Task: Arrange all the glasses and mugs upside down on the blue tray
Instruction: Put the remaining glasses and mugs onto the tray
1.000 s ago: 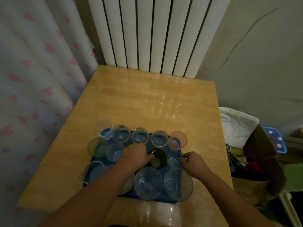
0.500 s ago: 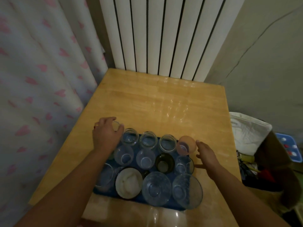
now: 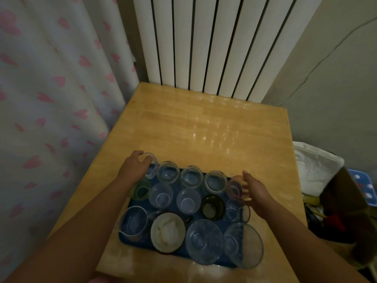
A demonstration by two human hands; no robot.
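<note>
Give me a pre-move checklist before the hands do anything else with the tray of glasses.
1. Left hand on the clear corner glass: ok, fingers wrap it.
2. Right hand at the pink glass: grip cannot tell.
3. Blue tray fully on the wooden table: ok.
4. Tray spare room: not ok, packed.
5. All pieces upside down: cannot tell.
6. Table beyond tray free: ok.

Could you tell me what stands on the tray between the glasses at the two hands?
Head view: three clear jars in a row.
</note>
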